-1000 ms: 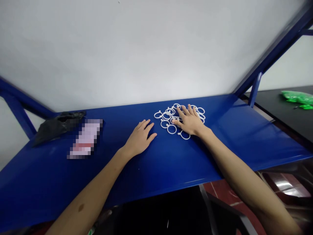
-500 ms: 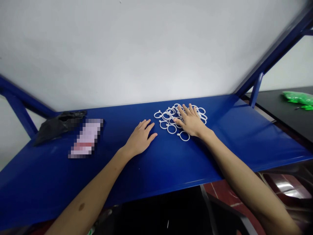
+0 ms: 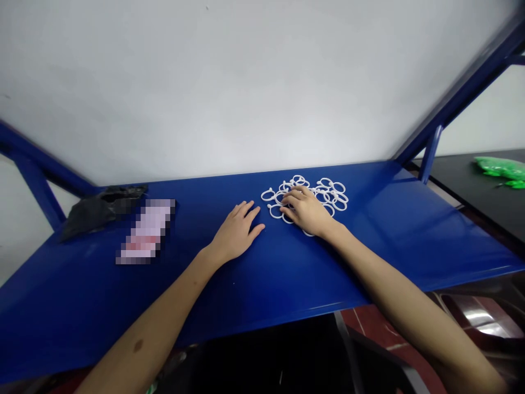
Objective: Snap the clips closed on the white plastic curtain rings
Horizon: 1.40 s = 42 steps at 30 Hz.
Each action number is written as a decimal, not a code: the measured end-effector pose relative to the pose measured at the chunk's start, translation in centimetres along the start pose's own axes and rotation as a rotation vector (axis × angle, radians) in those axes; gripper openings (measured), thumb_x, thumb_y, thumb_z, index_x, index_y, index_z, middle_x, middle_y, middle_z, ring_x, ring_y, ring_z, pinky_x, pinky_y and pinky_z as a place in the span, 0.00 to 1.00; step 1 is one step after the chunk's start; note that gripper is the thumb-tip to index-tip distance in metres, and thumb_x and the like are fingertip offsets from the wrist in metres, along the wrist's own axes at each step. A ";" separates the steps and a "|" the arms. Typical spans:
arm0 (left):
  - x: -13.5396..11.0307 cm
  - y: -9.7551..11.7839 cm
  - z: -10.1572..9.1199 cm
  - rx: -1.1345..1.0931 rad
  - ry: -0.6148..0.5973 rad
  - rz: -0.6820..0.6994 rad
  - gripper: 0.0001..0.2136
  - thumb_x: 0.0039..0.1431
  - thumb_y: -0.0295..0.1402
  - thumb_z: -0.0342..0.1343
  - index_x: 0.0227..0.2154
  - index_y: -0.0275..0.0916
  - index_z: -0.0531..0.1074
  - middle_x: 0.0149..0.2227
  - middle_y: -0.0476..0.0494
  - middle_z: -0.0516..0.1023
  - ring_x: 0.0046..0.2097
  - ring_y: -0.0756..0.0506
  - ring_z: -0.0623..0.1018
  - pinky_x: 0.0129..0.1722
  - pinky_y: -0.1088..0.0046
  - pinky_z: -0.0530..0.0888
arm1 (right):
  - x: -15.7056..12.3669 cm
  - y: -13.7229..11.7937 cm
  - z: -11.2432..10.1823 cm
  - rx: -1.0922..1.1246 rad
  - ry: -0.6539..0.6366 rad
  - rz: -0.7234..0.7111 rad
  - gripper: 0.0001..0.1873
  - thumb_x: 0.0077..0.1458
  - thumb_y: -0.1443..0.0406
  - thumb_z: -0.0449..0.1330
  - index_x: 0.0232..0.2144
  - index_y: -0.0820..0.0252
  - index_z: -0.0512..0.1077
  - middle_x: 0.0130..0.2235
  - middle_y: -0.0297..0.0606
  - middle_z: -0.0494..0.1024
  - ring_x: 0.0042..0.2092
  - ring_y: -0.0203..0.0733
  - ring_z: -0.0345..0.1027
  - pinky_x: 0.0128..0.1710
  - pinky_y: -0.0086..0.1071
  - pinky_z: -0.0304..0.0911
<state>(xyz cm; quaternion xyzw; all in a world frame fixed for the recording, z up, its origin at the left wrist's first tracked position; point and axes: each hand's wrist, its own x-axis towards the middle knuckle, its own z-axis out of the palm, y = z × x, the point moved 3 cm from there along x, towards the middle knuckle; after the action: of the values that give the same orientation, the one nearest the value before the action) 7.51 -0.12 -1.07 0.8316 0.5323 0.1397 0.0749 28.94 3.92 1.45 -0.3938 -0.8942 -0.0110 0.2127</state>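
A pile of several white plastic rings [image 3: 333, 194] lies on the blue shelf [image 3: 287, 262] near the back wall. My right hand [image 3: 307, 212] rests on the left part of the pile. Its fingers are curled and pressed together over a white ring [image 3: 275, 211] at the pile's left edge. My left hand [image 3: 235, 232] lies flat on the shelf just left of the rings, palm down and fingers stretched out, holding nothing.
At the shelf's far left lie a crumpled black bag [image 3: 96, 207] and, beside it, a blurred flat packet [image 3: 145, 232]. Blue frame struts [image 3: 451, 104] rise at both ends. A black table with a green bag [image 3: 498, 167] stands at the right.
My right hand has slid left across the ring pile, and its fingers have gone from spread flat to curled. More rings show on the right. My left hand has stayed put.
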 end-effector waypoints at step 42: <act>0.5 -0.1 -1.5 -0.235 0.108 0.034 0.11 0.67 0.24 0.52 0.47 0.43 0.74 0.44 0.46 0.81 0.48 0.44 0.77 0.52 0.61 0.74 | -0.7 -4.8 0.1 0.161 -0.162 -0.376 0.14 0.70 0.64 0.51 0.47 0.64 0.75 0.47 0.44 0.78 0.45 0.44 0.69 0.49 0.40 0.66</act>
<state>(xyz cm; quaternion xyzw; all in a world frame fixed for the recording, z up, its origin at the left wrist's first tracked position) 7.18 0.36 0.44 0.8172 0.5013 0.2470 0.1408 25.90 0.11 1.80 -0.2013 -0.9641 0.0525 0.1653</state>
